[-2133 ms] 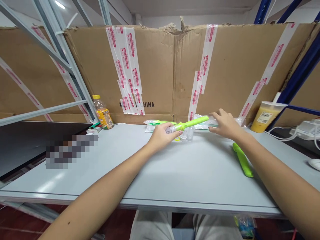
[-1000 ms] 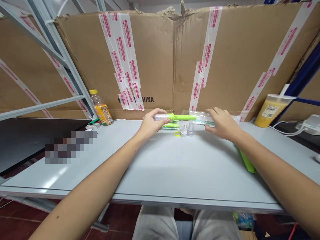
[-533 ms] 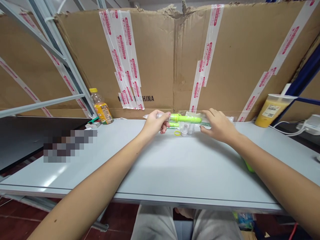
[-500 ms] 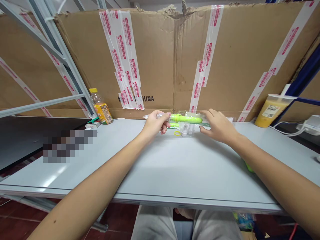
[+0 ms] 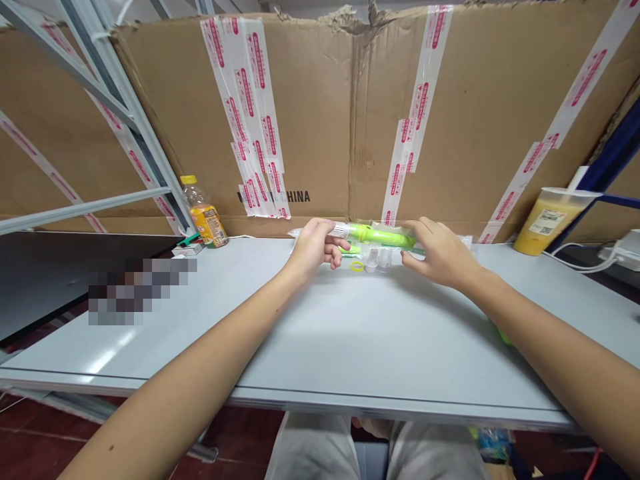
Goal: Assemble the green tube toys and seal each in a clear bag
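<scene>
My left hand (image 5: 315, 248) is closed on the clear end of a lime-green tube (image 5: 383, 235), which lies level above the back of the table. At its other end my right hand (image 5: 443, 253) is open, thumb and fingers apart, with the green tip at the fingers; whether they touch is hard to tell. Beneath the tube are a yellow ring (image 5: 357, 266), a small white-and-clear cap (image 5: 371, 261) and a clear cup-like piece (image 5: 384, 260). Clear plastic wrapping and another green piece lie behind, partly hidden by the hands and tube.
A juice bottle (image 5: 210, 223) with a yellow cap stands at the back left. At the back right is a cup of orange drink (image 5: 547, 221) with a straw. Taped cardboard (image 5: 320, 120) walls off the table's (image 5: 360, 340) far edge. Something bright green (image 5: 504, 335) shows beside my right forearm.
The tube has shifted slightly right, its green tip now reaching my right fingers. More of its clear end shows beside my left hand. The view has moved a little.
</scene>
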Tool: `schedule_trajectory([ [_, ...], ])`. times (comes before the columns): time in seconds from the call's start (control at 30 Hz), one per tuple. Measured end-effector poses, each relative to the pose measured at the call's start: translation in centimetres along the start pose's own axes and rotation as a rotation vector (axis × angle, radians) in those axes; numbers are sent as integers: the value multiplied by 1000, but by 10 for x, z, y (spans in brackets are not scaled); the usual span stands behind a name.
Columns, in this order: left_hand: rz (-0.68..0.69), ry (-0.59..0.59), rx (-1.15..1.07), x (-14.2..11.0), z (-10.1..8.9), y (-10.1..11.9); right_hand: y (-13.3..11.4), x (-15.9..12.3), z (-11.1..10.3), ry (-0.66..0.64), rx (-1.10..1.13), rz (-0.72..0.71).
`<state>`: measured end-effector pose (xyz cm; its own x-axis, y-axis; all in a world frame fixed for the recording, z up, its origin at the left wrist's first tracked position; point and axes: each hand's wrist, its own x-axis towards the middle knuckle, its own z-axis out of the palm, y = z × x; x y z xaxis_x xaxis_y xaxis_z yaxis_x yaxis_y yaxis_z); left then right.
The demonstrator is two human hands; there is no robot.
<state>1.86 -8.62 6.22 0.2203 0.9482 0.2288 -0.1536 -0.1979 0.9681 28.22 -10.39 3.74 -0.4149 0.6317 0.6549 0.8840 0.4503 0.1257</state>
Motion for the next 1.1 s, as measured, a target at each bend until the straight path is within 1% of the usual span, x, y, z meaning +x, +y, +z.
schedule_trajectory([
  [0.13,48,-7,70,2,-2,-2,-2,-1,-2,-16,26,18],
  [0.23,99,-32,55,2,-3,-3,-5,-1,-4,-31,64,55],
  [0.37,127,-81,66,0,-2,-3,-6,-1,-7,-26,108,73],
  [0.43,140,-96,92,-1,-1,-3,-5,-1,-7,-29,102,67],
  [0.53,153,-95,114,-1,0,-2,-5,-2,-7,-66,73,75],
  [0.7,140,-68,107,0,-1,-2,-6,-2,-7,-135,29,61],
  [0.9,104,-58,84,-4,2,2,-10,0,-5,-109,-89,57],
  [1.0,79,-59,127,-6,5,4,-13,1,-7,-108,-154,60],
  [1.1,97,-20,220,-6,6,3,-16,0,-9,-127,-165,61],
])
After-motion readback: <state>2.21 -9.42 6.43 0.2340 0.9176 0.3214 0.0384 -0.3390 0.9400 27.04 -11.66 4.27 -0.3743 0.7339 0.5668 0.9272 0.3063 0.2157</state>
